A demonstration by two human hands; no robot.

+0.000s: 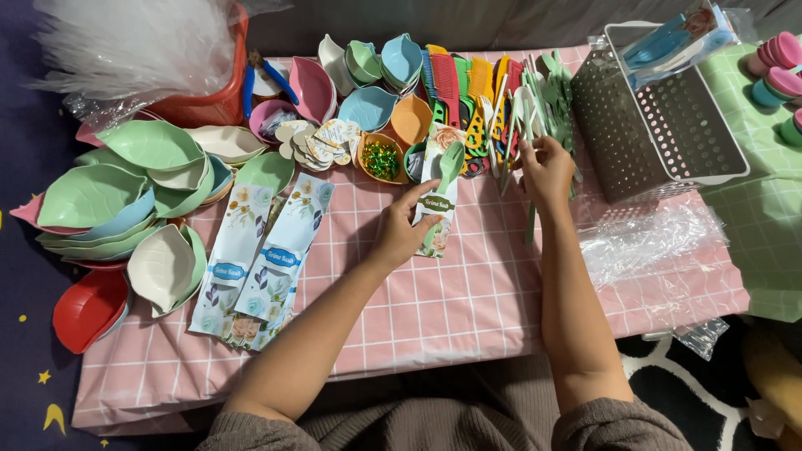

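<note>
My left hand (399,227) holds a narrow floral paper sleeve (438,197) with a green spoon (449,163) poking out of its top, resting on the pink checked tablecloth (468,292). My right hand (545,171) reaches into a pile of white and green plastic cutlery (535,104) at the back of the table, fingers closed around pieces there. Which piece it grips is hidden by the fingers.
Flat floral sleeves (263,259) lie at left beside stacks of leaf-shaped plates (125,200) and a red plate (88,309). Coloured bowls (376,71), combs (455,83), paper tags (322,140), a white perforated basket (660,113), and clear plastic wrap (652,242) surround the hands.
</note>
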